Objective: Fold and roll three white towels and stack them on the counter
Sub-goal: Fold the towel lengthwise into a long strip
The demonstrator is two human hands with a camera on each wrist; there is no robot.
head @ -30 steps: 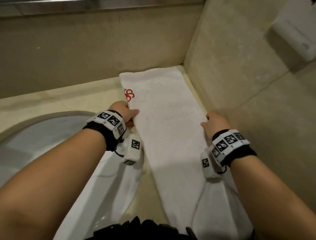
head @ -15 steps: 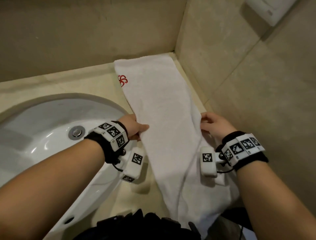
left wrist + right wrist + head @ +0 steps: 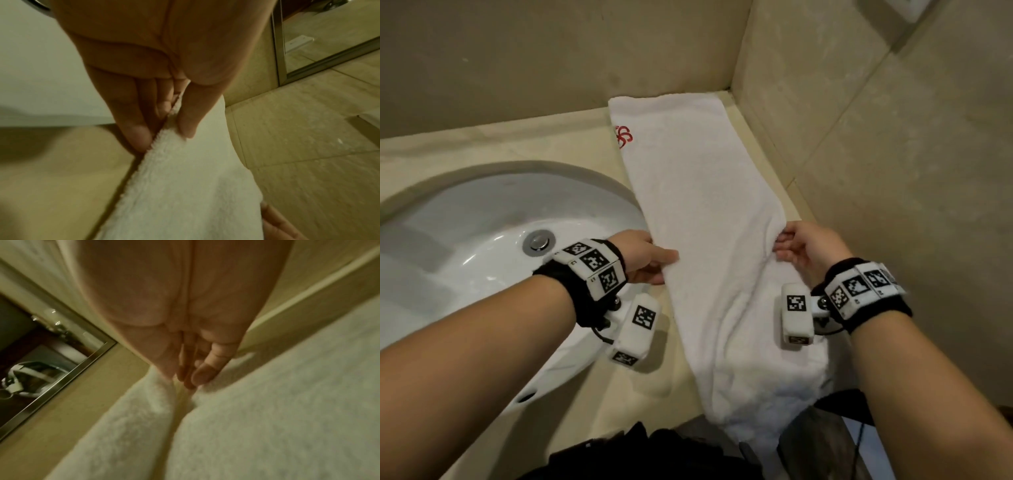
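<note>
A long white towel (image 3: 709,212) folded into a narrow strip lies along the beige counter (image 3: 482,144) from the back corner to the front edge, where its near end hangs over. A red logo (image 3: 624,136) marks its far left corner. My left hand (image 3: 654,262) pinches the towel's left edge (image 3: 164,138) between thumb and fingers. At the opposite edge my right hand (image 3: 786,245) pinches a raised fold of the towel (image 3: 185,399). Only this one towel is in view.
A white oval sink (image 3: 482,246) with a chrome drain (image 3: 538,241) sits left of the towel. Tiled walls (image 3: 859,171) close in the counter at the back and right. A mirror frame (image 3: 281,48) shows in the wrist views. Dark clothing (image 3: 640,452) lies at the front edge.
Both hands have slid along the towel's edges toward me, from near the logo to about its middle. The towel now bunches up under the right hand.
</note>
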